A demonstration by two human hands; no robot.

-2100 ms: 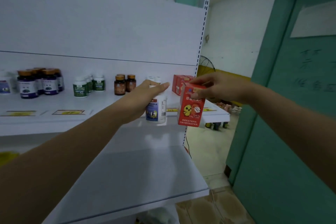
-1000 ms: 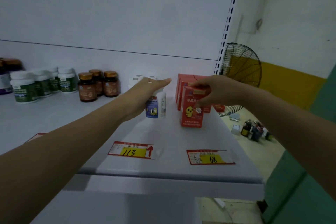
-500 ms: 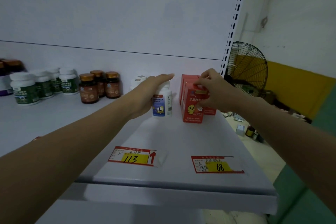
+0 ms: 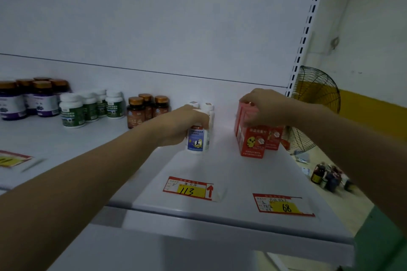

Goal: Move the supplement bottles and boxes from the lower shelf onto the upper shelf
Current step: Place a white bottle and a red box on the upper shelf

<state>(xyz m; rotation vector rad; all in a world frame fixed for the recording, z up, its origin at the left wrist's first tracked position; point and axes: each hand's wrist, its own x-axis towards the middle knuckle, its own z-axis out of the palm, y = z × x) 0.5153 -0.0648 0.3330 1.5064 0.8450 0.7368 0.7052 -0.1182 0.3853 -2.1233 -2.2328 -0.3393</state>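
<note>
My left hand [image 4: 182,125] is wrapped around a white bottle with a blue label [image 4: 197,142], which stands on the white upper shelf [image 4: 220,174] in front of two more white bottles [image 4: 208,108]. My right hand [image 4: 264,106] grips the top of a red box with a yellow chick [image 4: 252,143]; the box stands on the shelf against other red boxes [image 4: 273,137] behind it. The lower shelf is mostly out of view.
Further left on the upper shelf stand brown bottles [image 4: 146,111], green-labelled white bottles [image 4: 90,106] and purple-labelled dark bottles [image 4: 30,98]. Price tags "113" [image 4: 189,188] and "68" [image 4: 282,204] lie near the front edge. A fan [image 4: 315,103] and floor bottles [image 4: 328,176] are at right.
Both hands rose from below the shelf edge and carried the white bottle and red box back onto the upper shelf. The box now stands against the other red boxes.
</note>
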